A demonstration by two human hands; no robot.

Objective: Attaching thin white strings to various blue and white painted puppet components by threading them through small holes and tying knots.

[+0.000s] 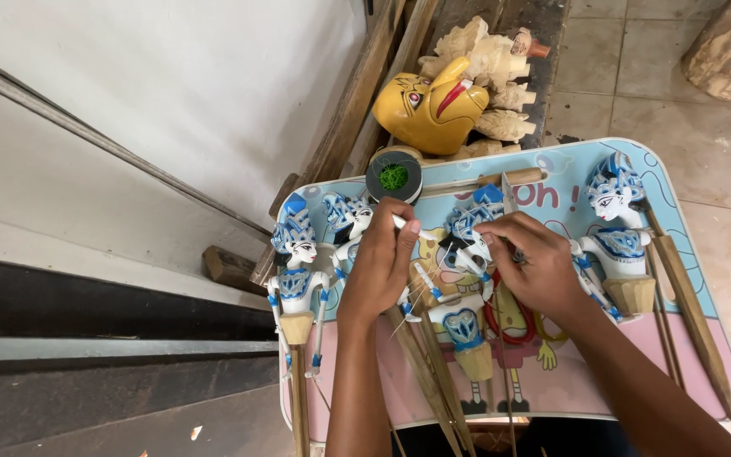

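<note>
L hand (380,269) & R hand (532,264), both curled tight, pinch blue-white puppet (465,279) on tray (704,279).

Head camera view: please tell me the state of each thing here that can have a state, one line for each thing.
Left hand: closed on a thin white rod.
Right hand: fingers pinched at the middle puppet.
Middle puppet: lying flat, being handled.
Left puppet: lying flat, untouched.
Right puppet: lying flat, untouched.
Yellow carved mask: painted, leaning on unpainted carved heads.
</note>
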